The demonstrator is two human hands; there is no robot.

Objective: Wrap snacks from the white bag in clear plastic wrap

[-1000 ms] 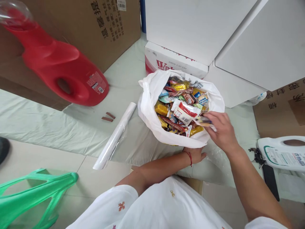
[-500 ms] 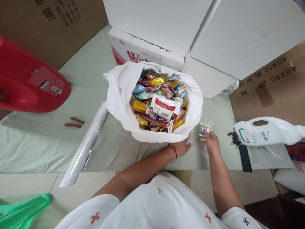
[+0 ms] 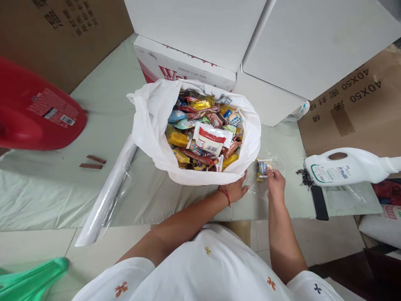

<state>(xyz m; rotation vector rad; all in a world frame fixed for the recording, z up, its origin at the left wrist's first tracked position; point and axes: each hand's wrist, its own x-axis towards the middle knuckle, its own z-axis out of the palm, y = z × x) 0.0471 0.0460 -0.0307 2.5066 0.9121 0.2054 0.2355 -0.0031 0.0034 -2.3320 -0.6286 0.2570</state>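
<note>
A white plastic bag (image 3: 153, 138) stands wide open on the green-covered table, full of wrapped snacks (image 3: 211, 140) in yellow, red, blue and brown. My left hand (image 3: 237, 191) rests on the table by the bag's lower right edge, thumb spread away from the fingers and nothing seen in it; some fingertips are hidden by the bag. To its right, my right hand (image 3: 275, 182) pinches a small wrapped snack packet (image 3: 262, 167). Thin clear plastic (image 3: 277, 161) lies under and around that packet.
A red jug (image 3: 37, 113), two brown strips (image 3: 91, 162) and a clear film roll (image 3: 106, 196) are on the left. White boxes (image 3: 203, 29) stand behind the bag. Rightward are a white bottle (image 3: 347, 167), keys (image 3: 303, 177), a black phone (image 3: 319, 202) and a cardboard box (image 3: 351, 108).
My right hand has shifted slightly left with the packet, which now sits over the clear plastic. The whole view has moved a little; my left hand stays beside the bag.
</note>
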